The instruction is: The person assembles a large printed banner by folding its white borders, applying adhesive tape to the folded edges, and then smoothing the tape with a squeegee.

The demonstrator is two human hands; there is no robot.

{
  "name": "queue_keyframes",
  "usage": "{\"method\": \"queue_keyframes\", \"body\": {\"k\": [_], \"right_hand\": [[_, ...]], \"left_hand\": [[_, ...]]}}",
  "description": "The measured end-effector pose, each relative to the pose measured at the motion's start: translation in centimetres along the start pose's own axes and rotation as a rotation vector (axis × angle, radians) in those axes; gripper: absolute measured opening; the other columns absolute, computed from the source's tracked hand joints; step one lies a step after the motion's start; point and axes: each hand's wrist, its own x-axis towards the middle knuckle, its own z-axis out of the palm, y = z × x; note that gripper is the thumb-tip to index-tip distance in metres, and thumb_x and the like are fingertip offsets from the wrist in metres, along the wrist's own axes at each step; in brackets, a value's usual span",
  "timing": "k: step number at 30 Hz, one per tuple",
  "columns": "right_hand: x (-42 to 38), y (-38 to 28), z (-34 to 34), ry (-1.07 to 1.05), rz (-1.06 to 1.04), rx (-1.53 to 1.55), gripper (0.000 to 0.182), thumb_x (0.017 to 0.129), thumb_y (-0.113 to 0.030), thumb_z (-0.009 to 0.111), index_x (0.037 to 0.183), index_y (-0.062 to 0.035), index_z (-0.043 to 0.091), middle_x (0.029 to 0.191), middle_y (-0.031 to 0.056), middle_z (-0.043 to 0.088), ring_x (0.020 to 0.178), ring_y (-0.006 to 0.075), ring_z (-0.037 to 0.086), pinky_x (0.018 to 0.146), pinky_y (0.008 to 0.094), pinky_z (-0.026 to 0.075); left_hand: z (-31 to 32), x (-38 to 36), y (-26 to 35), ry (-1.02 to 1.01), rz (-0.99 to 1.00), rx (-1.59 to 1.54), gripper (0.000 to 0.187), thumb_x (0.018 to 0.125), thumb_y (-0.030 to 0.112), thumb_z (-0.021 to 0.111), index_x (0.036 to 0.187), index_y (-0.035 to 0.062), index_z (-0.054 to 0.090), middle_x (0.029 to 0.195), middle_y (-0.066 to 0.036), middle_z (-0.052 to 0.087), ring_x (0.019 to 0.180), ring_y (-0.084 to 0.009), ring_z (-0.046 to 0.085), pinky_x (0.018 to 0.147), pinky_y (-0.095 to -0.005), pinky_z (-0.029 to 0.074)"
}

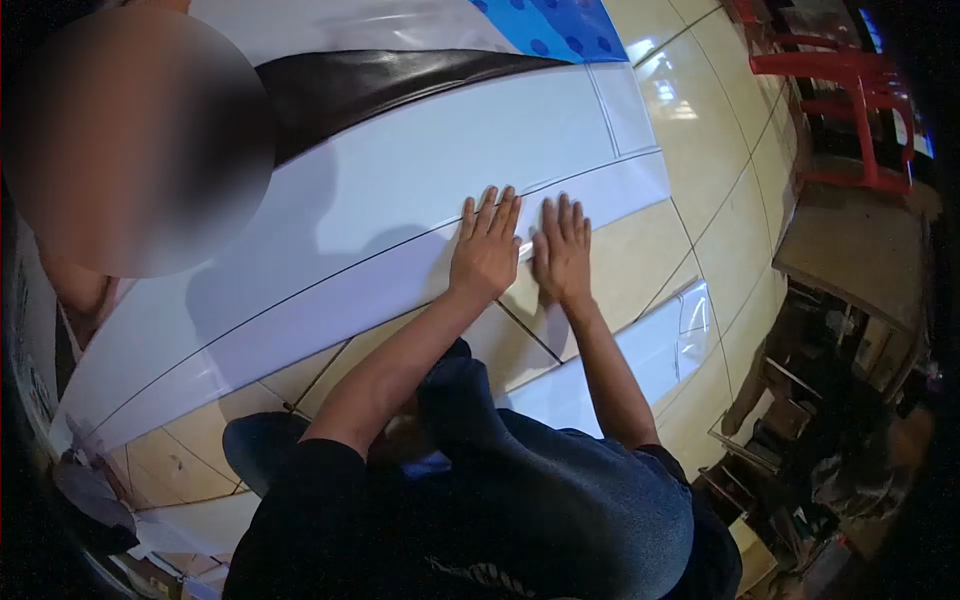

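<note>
A large white banner sheet (420,160), glossy like vinyl, lies spread over the tiled floor. A thin dark line runs along it, with a paler border strip (330,320) on the side nearer me. My left hand (485,255) rests on this border, fingers stretched out and tips at the dark line. Close to its right, my right hand (563,250) is laid over the border's edge, its fingers extended and its heel over the tiles. Neither hand holds anything. The banner's far part carries a black band (400,85) and a blue printed corner (565,30).
Another person's arm (75,285) and blurred head show at the left. A separate white strip (570,385) lies on the tiles under my right forearm. A red plastic chair (860,75) and a cluttered wooden cabinet (850,255) stand at the right.
</note>
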Motion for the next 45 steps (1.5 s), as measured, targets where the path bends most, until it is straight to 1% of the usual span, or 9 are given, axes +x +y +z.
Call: {"method": "queue_keyframes", "body": {"k": [5, 15, 18, 20, 23, 25, 30, 38, 45], "right_hand": [[3.7, 8.5, -0.2, 0.061, 0.134, -0.120, 0.059, 0.100, -0.034, 0.043, 0.152, -0.0094, 0.030, 0.156, 0.0221, 0.026, 0.143, 0.0470, 0.021, 0.115, 0.0594, 0.016], [8.1, 17.3, -1.2, 0.047, 0.335, -0.057, 0.071, 0.100, -0.045, 0.038, 0.151, 0.0021, 0.022, 0.157, 0.0249, 0.021, 0.143, 0.0475, 0.019, 0.114, 0.0618, 0.017], [7.9, 19.2, -1.7, 0.009, 0.364, -0.120, 0.069, 0.100, -0.041, 0.041, 0.149, 0.0045, 0.023, 0.154, 0.0283, 0.025, 0.142, 0.0459, 0.023, 0.115, 0.0555, 0.020], [6.1, 22.4, -1.4, 0.383, 0.483, 0.373, 0.065, 0.099, -0.033, 0.045, 0.147, 0.0065, 0.025, 0.149, 0.0302, 0.031, 0.140, 0.0428, 0.029, 0.115, 0.0469, 0.024], [-3.8, 24.9, -0.1, 0.539, 0.649, 0.358, 0.072, 0.099, -0.041, 0.044, 0.146, 0.0095, 0.026, 0.150, 0.0296, 0.031, 0.139, 0.0385, 0.033, 0.116, 0.0439, 0.024], [-10.7, 25.9, 1.0, 0.243, 0.939, -0.145, 0.067, 0.099, -0.042, 0.041, 0.145, 0.0069, 0.033, 0.151, 0.0299, 0.029, 0.140, 0.0427, 0.028, 0.117, 0.0491, 0.018], [-10.2, 21.6, -1.1, 0.228, 0.850, -0.111, 0.061, 0.100, -0.043, 0.036, 0.150, -0.0061, 0.033, 0.155, 0.0229, 0.028, 0.144, 0.0390, 0.023, 0.117, 0.0533, 0.013], [-10.8, 22.9, 0.2, 0.236, 0.874, -0.124, 0.061, 0.099, -0.041, 0.040, 0.151, -0.0094, 0.032, 0.156, 0.0178, 0.029, 0.145, 0.0361, 0.023, 0.116, 0.0531, 0.015], [-10.4, 24.3, 0.1, 0.081, 0.948, -0.111, 0.063, 0.101, -0.048, 0.029, 0.154, -0.0154, 0.023, 0.161, 0.0132, 0.017, 0.148, 0.0352, 0.016, 0.115, 0.0582, 0.017]], "left_hand": [[1.3, 2.6, 2.3, -0.057, 0.053, 0.027, 0.062, 0.100, 0.035, 0.038, 0.153, 0.0061, 0.023, 0.161, -0.008, 0.019, 0.149, -0.0279, 0.013, 0.121, -0.0495, 0.004], [2.5, 6.6, 5.6, -0.050, 0.079, 0.114, 0.065, 0.099, 0.039, 0.040, 0.151, 0.0032, 0.027, 0.160, -0.010, 0.022, 0.149, -0.0245, 0.014, 0.122, -0.0475, 0.004], [2.8, 8.3, 7.1, -0.071, 0.035, 0.136, 0.066, 0.099, 0.039, 0.040, 0.151, 0.0028, 0.026, 0.160, -0.011, 0.021, 0.149, -0.0248, 0.013, 0.122, -0.0478, 0.003], [3.6, 9.2, 7.7, -0.038, 0.033, 0.120, 0.067, 0.099, 0.041, 0.040, 0.151, 0.0023, 0.026, 0.160, -0.011, 0.021, 0.149, -0.0254, 0.013, 0.121, -0.0479, 0.003], [5.7, 10.0, 7.6, 0.062, 0.173, 0.045, 0.069, 0.098, 0.043, 0.041, 0.151, 0.0013, 0.026, 0.159, -0.012, 0.023, 0.149, -0.0254, 0.015, 0.121, -0.0470, 0.005], [5.2, 10.2, 7.5, 0.035, 0.203, 0.061, 0.070, 0.098, 0.045, 0.041, 0.151, 0.0008, 0.026, 0.159, -0.012, 0.024, 0.148, -0.0255, 0.016, 0.121, -0.0465, 0.005], [5.7, 11.9, 8.6, -0.037, 0.249, 0.061, 0.072, 0.098, 0.047, 0.038, 0.151, 0.0003, 0.025, 0.159, -0.013, 0.025, 0.148, -0.0262, 0.018, 0.121, -0.0463, 0.007], [8.5, 15.1, 12.8, 0.057, 0.315, 0.038, 0.062, 0.099, 0.035, 0.041, 0.150, 0.0022, 0.029, 0.158, -0.019, 0.023, 0.147, -0.0330, 0.018, 0.119, -0.0509, 0.013], [1.4, 6.4, 12.9, -0.049, 0.352, -0.092, 0.070, 0.091, 0.031, 0.057, 0.148, 0.0009, 0.030, 0.154, -0.029, 0.020, 0.143, -0.0463, 0.020, 0.117, -0.0564, 0.016]]}}
